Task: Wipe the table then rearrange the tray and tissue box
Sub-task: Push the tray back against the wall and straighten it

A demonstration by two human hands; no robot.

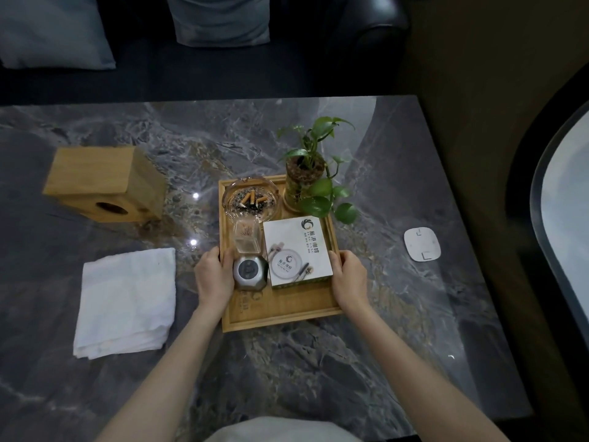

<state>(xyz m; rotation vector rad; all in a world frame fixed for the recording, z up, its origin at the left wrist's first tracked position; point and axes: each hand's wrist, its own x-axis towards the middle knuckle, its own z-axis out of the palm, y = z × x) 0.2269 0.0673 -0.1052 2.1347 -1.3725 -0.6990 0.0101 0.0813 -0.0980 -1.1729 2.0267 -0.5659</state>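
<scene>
At centre frame we see the wooden tray (280, 309) on the marble desk (398, 330), the left hand (214, 277) and right hand (350, 279) clasped on its two long rims, fingers (227, 257) curled over the edges in a closed grip. We judge the rearranging step to be in hand, since the folded white cloth (126, 301) lies set aside at lower left; the next move calls for a level lift or slide, so that ashtray (250, 199), plant (306, 177) and white box (296, 252) stay put. At upper left, well apart from both hands, lies the wooden tissue box (102, 183), tipped on its side.
</scene>
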